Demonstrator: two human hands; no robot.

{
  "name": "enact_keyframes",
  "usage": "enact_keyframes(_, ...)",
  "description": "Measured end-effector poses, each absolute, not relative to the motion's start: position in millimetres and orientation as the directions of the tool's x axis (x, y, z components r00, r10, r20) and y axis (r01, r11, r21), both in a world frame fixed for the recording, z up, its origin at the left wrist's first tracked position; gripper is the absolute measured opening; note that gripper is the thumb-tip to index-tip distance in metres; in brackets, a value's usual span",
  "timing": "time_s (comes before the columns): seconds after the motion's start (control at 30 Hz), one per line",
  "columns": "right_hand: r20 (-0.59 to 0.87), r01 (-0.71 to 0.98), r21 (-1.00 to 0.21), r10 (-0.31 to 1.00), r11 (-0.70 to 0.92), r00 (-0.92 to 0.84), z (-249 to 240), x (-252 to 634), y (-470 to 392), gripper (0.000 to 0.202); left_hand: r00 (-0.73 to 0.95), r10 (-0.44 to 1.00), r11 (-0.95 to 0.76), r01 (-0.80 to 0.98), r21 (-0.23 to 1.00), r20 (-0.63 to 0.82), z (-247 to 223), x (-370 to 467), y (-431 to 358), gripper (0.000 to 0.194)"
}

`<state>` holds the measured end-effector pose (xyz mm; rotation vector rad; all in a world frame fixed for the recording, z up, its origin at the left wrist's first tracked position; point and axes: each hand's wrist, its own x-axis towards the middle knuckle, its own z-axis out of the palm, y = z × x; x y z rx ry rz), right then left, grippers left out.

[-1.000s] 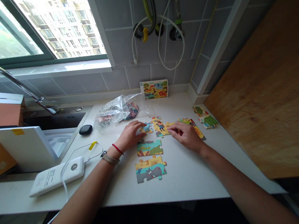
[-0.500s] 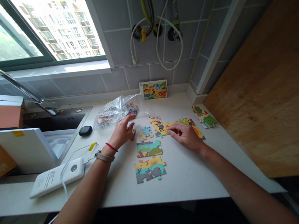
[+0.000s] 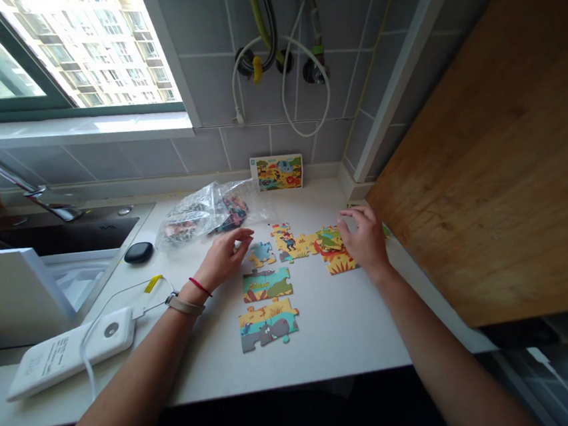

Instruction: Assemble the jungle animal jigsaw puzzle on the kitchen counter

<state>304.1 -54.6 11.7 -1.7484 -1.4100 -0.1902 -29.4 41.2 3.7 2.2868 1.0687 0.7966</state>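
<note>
My left hand [image 3: 225, 255] hovers low over the counter, fingers loosely stretched and thumb apart, holding nothing visible. Just right of its fingertips lies a blue-and-yellow puzzle piece [image 3: 262, 254]. My right hand [image 3: 367, 238] is over the right end of the puzzle, thumb and fingers apart, covering part of the orange lion section [image 3: 339, 261]. Green puzzle pieces [image 3: 328, 238] show beside its thumb. A joined section with a monkey [image 3: 289, 242] reaches toward the lion. Nearer me lie a joined crocodile section [image 3: 267, 285] and a joined hippo section [image 3: 269, 325].
A picture card [image 3: 277, 173] leans against the back wall. Left of it lies a clear plastic bag [image 3: 198, 214] of pieces. A black case [image 3: 138, 252], a white power bank [image 3: 71, 354] with cable, and a sink [image 3: 70, 233] are leftward. A wooden panel [image 3: 481, 174] bounds the right.
My right hand has moved right, from the yellow piece to over the lion section, and its fingers have spread. My left hand has dropped slightly toward the counter. The view has turned right.
</note>
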Motion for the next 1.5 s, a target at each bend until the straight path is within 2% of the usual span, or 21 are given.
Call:
enact_keyframes(0.07,0.515,0.855,-0.488,0.734,-0.173,0.443,9,328,-55,0.033,0.527,0.794,-0.581,0.515,0.630,0.302,3,-30,42,0.033)
enact_keyframes(0.17,0.361,0.857,-0.357,0.791,-0.373,0.494,4,356,-62,0.043,0.532,0.792,-0.585,0.520,0.622,0.300,0,-30,43,0.034)
enact_keyframes(0.27,0.205,0.890,-0.218,0.873,-0.400,0.443,1,370,-69,0.042,0.536,0.787,-0.593,0.523,0.613,0.304,-2,-30,44,0.033)
enact_keyframes(0.33,0.172,0.901,-0.177,0.889,-0.396,0.425,0,372,-71,0.042,0.543,0.780,-0.603,0.520,0.605,0.311,-2,-29,44,0.033)
enact_keyframes(0.4,0.175,0.893,-0.197,0.882,-0.404,0.438,0,372,-70,0.043,0.548,0.773,-0.614,0.516,0.597,0.321,-1,-29,43,0.033)
enact_keyframes(0.67,0.192,0.789,-0.426,0.808,-0.443,0.557,-1,379,-63,0.057,0.561,0.750,-0.643,0.493,0.586,0.351,-2,-29,44,0.032)
enact_keyframes(0.9,0.355,0.686,-0.673,0.693,-0.277,0.627,-4,381,-51,0.074,0.575,0.743,-0.648,0.487,0.585,0.344,-2,-29,44,0.032)
enact_keyframes(1.0,0.365,0.643,-0.733,0.671,-0.221,0.646,-4,381,-43,0.080,0.575,0.739,-0.652,0.483,0.584,0.351,-2,-29,44,0.032)
enact_keyframes(1.13,0.317,0.686,-0.691,0.756,-0.228,0.572,-3,385,-38,0.082,0.579,0.734,-0.659,0.480,0.579,0.355,-5,-29,45,0.030)
enact_keyframes(1.27,0.279,0.811,-0.496,0.827,-0.311,0.488,-4,392,-52,0.069,0.585,0.732,-0.660,0.483,0.576,0.348,-7,-29,47,0.032)
enact_keyframes(1.37,0.171,0.848,-0.392,0.877,-0.357,0.448,-6,394,-62,0.066,0.605,0.718,-0.673,0.479,0.563,0.343,-8,-29,47,0.032)
enact_keyframes(1.5,0.111,0.827,-0.407,0.878,-0.387,0.465,-4,390,-65,0.062,0.620,0.709,-0.680,0.474,0.559,0.338,-6,-28,46,0.034)
